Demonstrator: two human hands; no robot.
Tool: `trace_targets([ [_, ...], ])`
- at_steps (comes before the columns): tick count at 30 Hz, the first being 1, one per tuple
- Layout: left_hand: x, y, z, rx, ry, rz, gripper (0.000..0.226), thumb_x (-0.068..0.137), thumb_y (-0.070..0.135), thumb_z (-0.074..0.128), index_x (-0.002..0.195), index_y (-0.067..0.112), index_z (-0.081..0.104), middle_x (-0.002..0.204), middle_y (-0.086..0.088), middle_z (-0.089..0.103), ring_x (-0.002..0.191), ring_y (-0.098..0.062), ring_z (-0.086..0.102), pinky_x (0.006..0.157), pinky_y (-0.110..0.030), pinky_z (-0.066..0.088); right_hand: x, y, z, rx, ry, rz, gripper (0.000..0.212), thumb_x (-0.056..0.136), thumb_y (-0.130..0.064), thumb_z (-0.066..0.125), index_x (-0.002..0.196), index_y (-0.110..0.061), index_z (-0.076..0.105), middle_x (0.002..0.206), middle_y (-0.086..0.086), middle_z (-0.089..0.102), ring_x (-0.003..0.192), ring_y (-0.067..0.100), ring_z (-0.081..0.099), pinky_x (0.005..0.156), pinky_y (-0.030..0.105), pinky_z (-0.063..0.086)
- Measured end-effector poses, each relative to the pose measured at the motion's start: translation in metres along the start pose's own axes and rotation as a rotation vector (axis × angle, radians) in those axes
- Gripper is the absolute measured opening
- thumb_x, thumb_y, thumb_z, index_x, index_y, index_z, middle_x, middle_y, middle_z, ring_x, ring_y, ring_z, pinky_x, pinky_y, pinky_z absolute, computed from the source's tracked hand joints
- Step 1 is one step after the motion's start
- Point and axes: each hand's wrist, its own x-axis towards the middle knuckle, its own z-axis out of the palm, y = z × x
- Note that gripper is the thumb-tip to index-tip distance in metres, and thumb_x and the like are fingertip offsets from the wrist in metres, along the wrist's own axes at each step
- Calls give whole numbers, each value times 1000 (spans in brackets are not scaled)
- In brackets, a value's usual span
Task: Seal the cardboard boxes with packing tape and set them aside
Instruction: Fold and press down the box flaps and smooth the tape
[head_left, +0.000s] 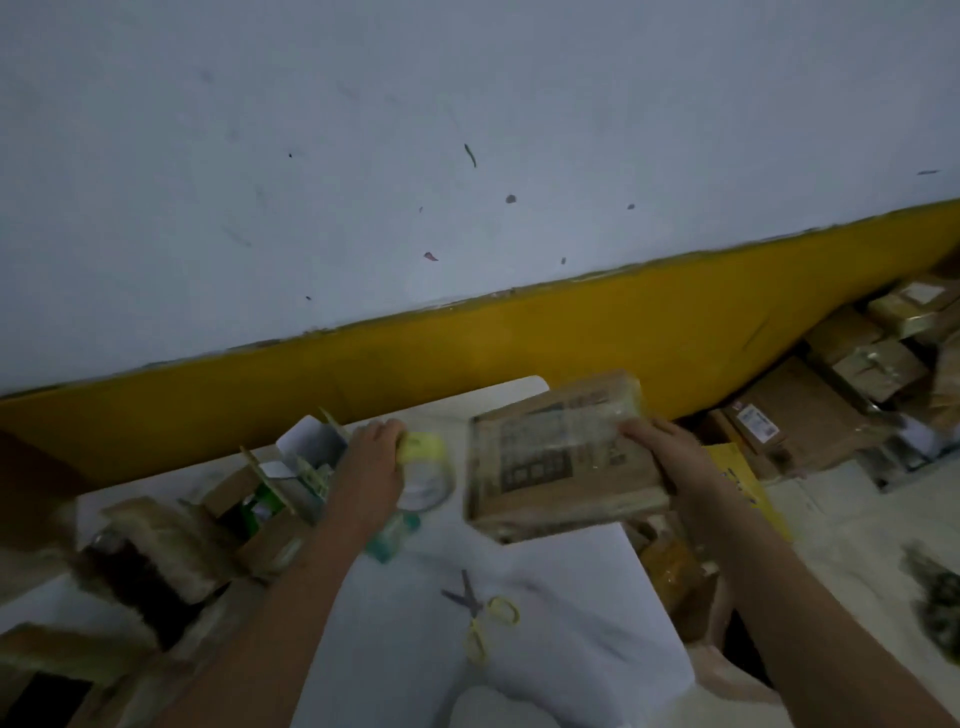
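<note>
Bare left hand (374, 451), bare right hand (661, 448), forearms uncovered as far as they show

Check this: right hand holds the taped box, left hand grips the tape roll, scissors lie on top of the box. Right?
Not quite. The head view shows the scissors on the white table, apart from the box, nearer the person. The right hand does hold the box; the left hand grips the tape roll.

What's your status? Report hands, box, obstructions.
Left hand holds tape roll. Right hand grips taped box, tilted over table. Scissors lie on table, apart from box.
</note>
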Motion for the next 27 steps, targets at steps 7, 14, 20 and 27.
trace_targets([
  [7, 10, -15, -21, 355, 40, 125, 47, 63, 3, 75, 105, 16, 57, 92, -6, 57, 87, -27, 46, 67, -39, 38, -30, -33, -28, 135, -169, -49, 39, 88, -39, 63, 115, -11, 66, 104, 17, 72, 95, 38, 67, 92, 60, 48],
  [14, 7, -5, -25, 133, 37, 2, 38, 83, 17, 66, 116, 28, 51, 109, 3, 52, 100, -20, 44, 78, -34, 39, -43, -37, -18, 287, -273, -21, 41, 96, -37, 49, 124, -9, 62, 117, 18, 69, 100, 34, 69, 81, 46, 58],
  [20, -4, 30, -15, -1198, 254, -639, 31, 95, 6, 55, 117, 28, 60, 113, -2, 63, 95, -19, 62, 60, -25, 51, -36, -7, -7, 520, -225, 92, 37, 96, -35, 49, 120, -10, 63, 108, 15, 72, 88, 29, 72, 70, 41, 61],
  [27, -18, 65, -1, -2168, -71, -933, 49, 99, 48, 43, 127, 13, 61, 126, -18, 64, 119, -38, 57, 101, -56, 45, -22, 19, 13, 517, -236, 185, 49, 93, -41, 55, 133, -11, 57, 130, 19, 61, 116, 37, 59, 98, 50, 47],
])
